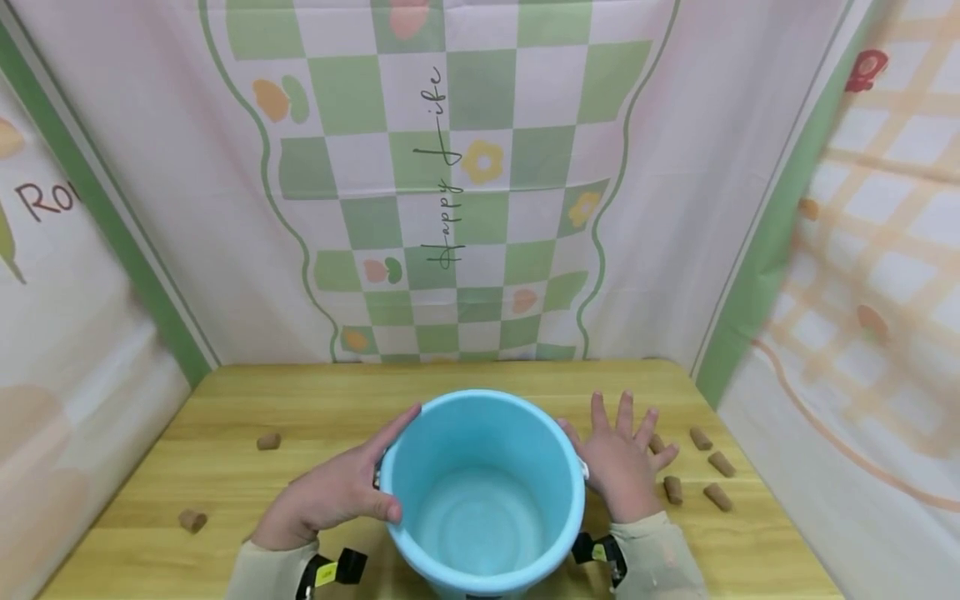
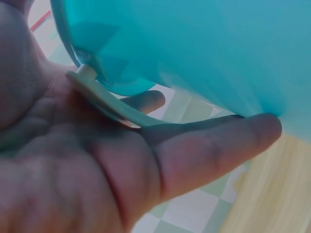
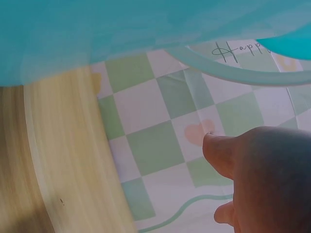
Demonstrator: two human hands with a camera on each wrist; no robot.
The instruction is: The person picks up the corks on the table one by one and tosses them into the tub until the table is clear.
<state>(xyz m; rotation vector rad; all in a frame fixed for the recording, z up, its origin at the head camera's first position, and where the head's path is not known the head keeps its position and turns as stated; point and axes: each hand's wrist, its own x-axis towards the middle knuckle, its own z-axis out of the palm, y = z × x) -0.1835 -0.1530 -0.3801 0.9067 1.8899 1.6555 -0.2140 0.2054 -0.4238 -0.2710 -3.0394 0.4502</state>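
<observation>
A light blue plastic bucket point(image 1: 483, 508) is at the front middle of the wooden table, mouth up, its bare bottom showing. My left hand point(image 1: 337, 487) lies against its left side, thumb at the rim and fingers stretched along the outside. In the left wrist view, a fingertip touches the bucket wall point(image 2: 194, 43), and the pale handle point(image 2: 114, 104) passes across the fingers. My right hand point(image 1: 618, 462) is spread wide just right of the bucket, holding nothing; whether it touches the rim or handle I cannot tell. Beside it lie several brown corks point(image 1: 672, 490).
Two more corks lie left of the bucket, one cork point(image 1: 268, 441) farther back and another cork point(image 1: 192, 521) nearer. Behind the wooden table point(image 1: 337, 387) hangs a green-checked curtain point(image 1: 480, 208), with printed cloth on both sides.
</observation>
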